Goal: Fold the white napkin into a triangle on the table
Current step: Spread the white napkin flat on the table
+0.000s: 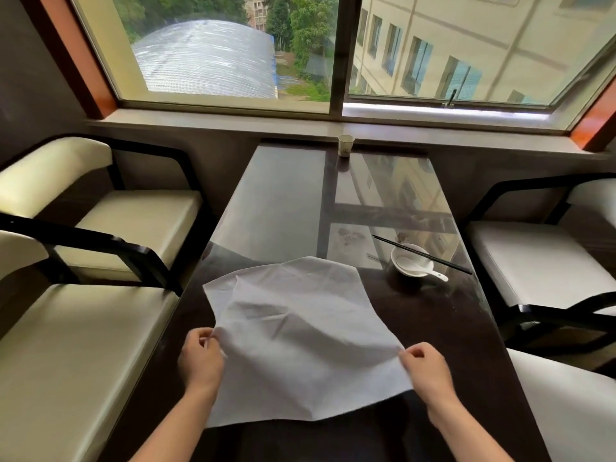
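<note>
A white napkin point(300, 335) lies spread and rumpled on the near part of the dark glossy table point(450, 335), with soft creases across its middle and its near edge hanging toward me. My left hand point(200, 358) pinches the napkin's left edge between thumb and fingers. At the right edge, my right hand point(425, 371) pinches the cloth the same way. The cloth between the two hands is lifted slightly off the table.
A white bowl point(411, 261) with a white spoon point(430, 271) and black chopsticks point(421, 254) across it sits right of the napkin. A paper cup point(346, 145) stands at the far edge by the window sill. Cream-cushioned chairs point(100, 345) flank the table on both sides.
</note>
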`<state>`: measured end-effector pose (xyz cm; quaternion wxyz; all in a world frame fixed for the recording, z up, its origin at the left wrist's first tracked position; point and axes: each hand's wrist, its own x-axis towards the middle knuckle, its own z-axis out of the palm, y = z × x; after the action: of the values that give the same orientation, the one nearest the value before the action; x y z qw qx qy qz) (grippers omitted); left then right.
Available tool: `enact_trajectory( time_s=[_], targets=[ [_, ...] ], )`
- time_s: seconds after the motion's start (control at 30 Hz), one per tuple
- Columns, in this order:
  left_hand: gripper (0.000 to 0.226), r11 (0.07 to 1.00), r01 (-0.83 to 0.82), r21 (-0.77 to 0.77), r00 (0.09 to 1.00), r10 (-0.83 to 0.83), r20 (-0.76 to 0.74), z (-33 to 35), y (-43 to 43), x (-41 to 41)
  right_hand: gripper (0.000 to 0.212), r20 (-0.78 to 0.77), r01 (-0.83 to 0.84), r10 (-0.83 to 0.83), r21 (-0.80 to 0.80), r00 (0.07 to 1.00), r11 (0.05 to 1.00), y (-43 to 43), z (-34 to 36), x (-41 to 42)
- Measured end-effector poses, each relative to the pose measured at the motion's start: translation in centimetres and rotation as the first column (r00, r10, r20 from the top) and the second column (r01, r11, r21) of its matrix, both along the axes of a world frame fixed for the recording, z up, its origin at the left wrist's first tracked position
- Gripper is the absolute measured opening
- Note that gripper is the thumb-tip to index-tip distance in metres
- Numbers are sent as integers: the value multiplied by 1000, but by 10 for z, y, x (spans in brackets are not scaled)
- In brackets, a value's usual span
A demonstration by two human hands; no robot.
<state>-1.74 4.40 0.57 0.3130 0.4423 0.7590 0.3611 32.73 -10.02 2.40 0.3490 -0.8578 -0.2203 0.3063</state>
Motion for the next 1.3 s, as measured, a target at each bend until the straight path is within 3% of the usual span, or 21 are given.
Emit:
enact_trajectory(
  time_s=[0.1,0.27,0.47,0.63,0.7,0.77,0.87,0.93,1.03,1.2,1.3],
  targets=[
    [6,999,49,8,998,-48,-35,-3,2,-7,12,8,-19,19,-55,1000,998,-17,-5,5],
    [50,959,166,-228,983,-180,-41,-20,-18,-19,11,16,-126,132,-197,991,972,-44,-15,-5],
    [44,958,169,-233,974,-199,-112,-21,-27,-28,22,7,-355,388,-390,922,850,-58,-20,-8],
    [49,952,226,-208,925,-277,-261,-18,-16,-28,31,16,-410,465,-445,885,796,-35,-22,-1],
    [48,935,287,-206,829,-351,-435,-20,-14,-25,30,15,-385,420,-375,907,844,-11,-22,7],
    [47,863,436,-253,631,-494,-598,-26,-12,-18,26,-32,-328,332,-269,943,906,21,-22,16],
    [57,686,610,-397,450,-712,-539,-42,-8,-2,21,-68,-259,252,-139,965,956,75,-22,25],
    [70,624,615,-482,388,-771,-505,-58,-7,7,23,-87,-235,230,-56,969,970,108,-22,30],
    [98,602,595,-533,298,-781,-549,-73,-12,8,36,-162,-205,210,49,964,978,148,-21,35],
    [90,563,659,-498,291,-802,-521,-82,-8,-10,48,-370,-214,249,132,895,968,182,-25,43],
    [88,573,667,-477,243,-772,-588,-76,-5,-16,43,-332,-215,283,227,900,950,185,-20,44]
  ],
)
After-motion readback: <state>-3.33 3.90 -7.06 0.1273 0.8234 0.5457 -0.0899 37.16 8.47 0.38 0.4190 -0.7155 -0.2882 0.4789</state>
